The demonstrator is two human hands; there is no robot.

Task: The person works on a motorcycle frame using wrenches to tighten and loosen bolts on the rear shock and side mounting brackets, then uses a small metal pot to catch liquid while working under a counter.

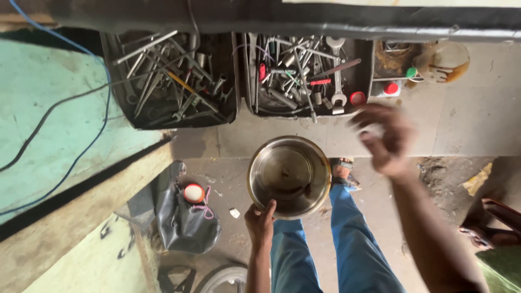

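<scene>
— Report the hands.
— The left hand (260, 220) pinches the rim of a steel bowl (289, 176) at its 7 o'clock edge, thumb inside, holding it level above the floor and the blue trouser legs (331, 249). The right hand (386, 138) hangs at the bowl's 2 o'clock, apart from it, blurred, fingers loosely curled around nothing.
— Surroundings?
— Two trays of spanners sit at 11 o'clock (169, 78) and 12 o'clock (304, 73). A dark bag (182, 220) lies at 8 o'clock.

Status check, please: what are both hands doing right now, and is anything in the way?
Left hand grips steel bowl by its rim. Right hand blurred, empty, raised near right tool tray. Nothing between.
</scene>
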